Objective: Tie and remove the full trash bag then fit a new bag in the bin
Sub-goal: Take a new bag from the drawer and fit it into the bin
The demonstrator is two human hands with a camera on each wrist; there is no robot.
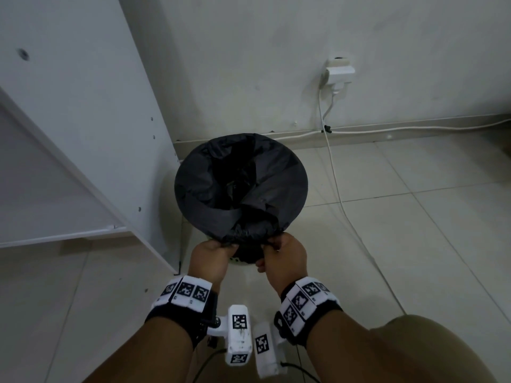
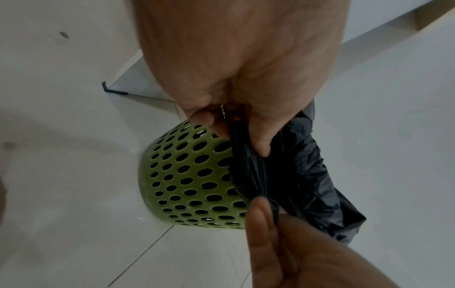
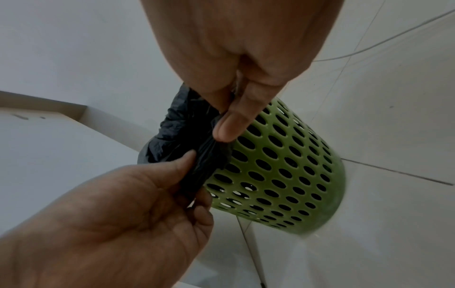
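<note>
A black trash bag (image 1: 240, 178) lines the green perforated bin (image 2: 192, 175), its mouth spread over the rim. On the near side the bag's edge is bunched into a gathered fold below the rim. My left hand (image 1: 218, 248) pinches the left end of that fold and my right hand (image 1: 272, 248) pinches the right end. In the left wrist view the left hand (image 2: 234, 134) grips pleated black plastic against the bin's side. The right wrist view has the right hand (image 3: 221, 118) pinching the same plastic beside the bin (image 3: 283, 165). What lies inside the bag is dark and hidden.
A white cabinet (image 1: 83, 134) stands close on the bin's left. Behind it is a wall with a socket and plug (image 1: 338, 73), and a white cable (image 1: 340, 194) trails over the tiled floor on the right. My knee (image 1: 428, 349) shows at lower right.
</note>
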